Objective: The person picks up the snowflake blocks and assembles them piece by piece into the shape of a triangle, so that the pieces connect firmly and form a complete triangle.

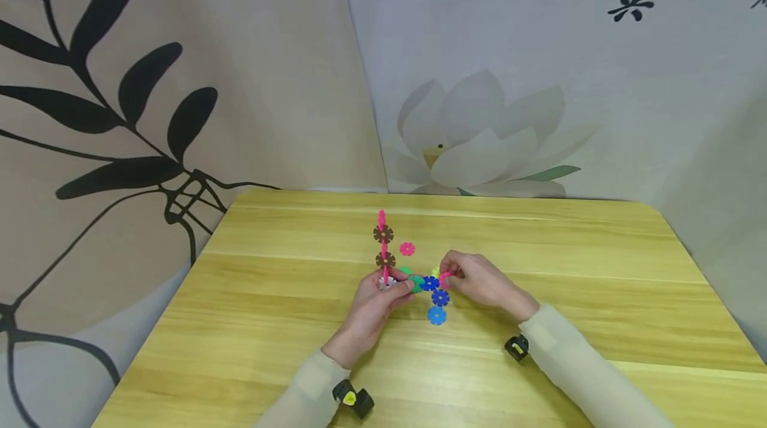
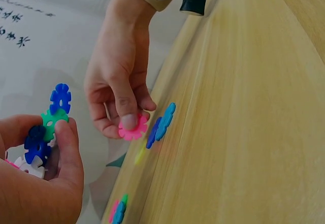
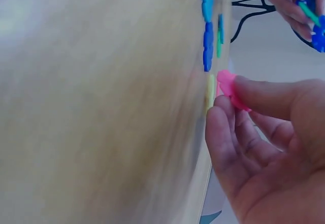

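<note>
**A:** So what's each hand doing here?

**B:** The right hand [image 1: 482, 279] has thumb and fingertips pinched on a pink flower-shaped disc [image 2: 134, 132]. The left hand [image 1: 373, 305] has its fingers curled round a joined chain — a green disc [image 1: 416, 283] pokes out by the thumb, with a blue disc [image 2: 62, 92] slotted onto its end.

**A:** Is the pink one hooked on yet?

**B:** Nope, the left wrist view shows it well apart from that blue disc. There's a white disc [image 2: 31, 168] tucked in the left hand too, and past it a run of brown discs [image 1: 385, 260] alternating with pink ones. Hard to tell whether that run stands up or lies flat.

**A:** And the loose bits?

**B:** On the worktop [image 1: 269, 321]: a dark blue disc [image 1: 440, 297] just beside a light blue disc [image 1: 437, 315], both close to the right hand, plus a yellow disc [image 1: 435, 272] partly hidden by its fingers. A spare pink disc [image 1: 407, 249] lies farther back. Pale sleeves [image 1: 581, 355] on both arms, black wrist gadgets [image 1: 517, 347] strapped on.
</note>
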`<state>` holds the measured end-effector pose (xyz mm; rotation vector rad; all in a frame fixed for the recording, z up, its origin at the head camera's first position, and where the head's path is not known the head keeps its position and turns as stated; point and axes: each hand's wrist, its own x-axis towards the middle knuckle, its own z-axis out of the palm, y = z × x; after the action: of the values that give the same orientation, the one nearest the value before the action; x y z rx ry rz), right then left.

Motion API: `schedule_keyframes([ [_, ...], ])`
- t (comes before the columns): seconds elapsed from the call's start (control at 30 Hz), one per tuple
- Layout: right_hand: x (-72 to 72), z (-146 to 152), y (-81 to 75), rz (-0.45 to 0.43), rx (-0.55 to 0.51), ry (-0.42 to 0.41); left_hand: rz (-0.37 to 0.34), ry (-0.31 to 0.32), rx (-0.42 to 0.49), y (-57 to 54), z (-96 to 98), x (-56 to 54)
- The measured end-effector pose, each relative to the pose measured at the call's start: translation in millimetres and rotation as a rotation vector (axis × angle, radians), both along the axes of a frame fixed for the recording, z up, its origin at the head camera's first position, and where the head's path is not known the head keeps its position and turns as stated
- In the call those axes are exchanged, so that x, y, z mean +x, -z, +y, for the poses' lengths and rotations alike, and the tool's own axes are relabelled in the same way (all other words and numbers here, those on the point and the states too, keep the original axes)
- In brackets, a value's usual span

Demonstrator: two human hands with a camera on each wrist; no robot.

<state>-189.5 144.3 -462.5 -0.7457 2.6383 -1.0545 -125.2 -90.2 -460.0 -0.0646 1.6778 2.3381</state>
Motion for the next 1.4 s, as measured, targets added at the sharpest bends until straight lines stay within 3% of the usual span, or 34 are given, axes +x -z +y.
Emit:
schedule_keyframes([
  [0.47,17.9,16,-3.4,-0.068,-0.167,0.071,-0.010,-0.004,-0.031,1.5,4.4,0.0],
  [0.93,36.5,23,-7.8,-0.078,-0.207,0.100,-0.001,0.015,-0.020,4.8,10.8,-0.9],
  [1.4,46.0,23,-10.8,-0.112,-0.295,0.144,-0.019,0.015,-0.014,4.8,13.5,-4.3],
])
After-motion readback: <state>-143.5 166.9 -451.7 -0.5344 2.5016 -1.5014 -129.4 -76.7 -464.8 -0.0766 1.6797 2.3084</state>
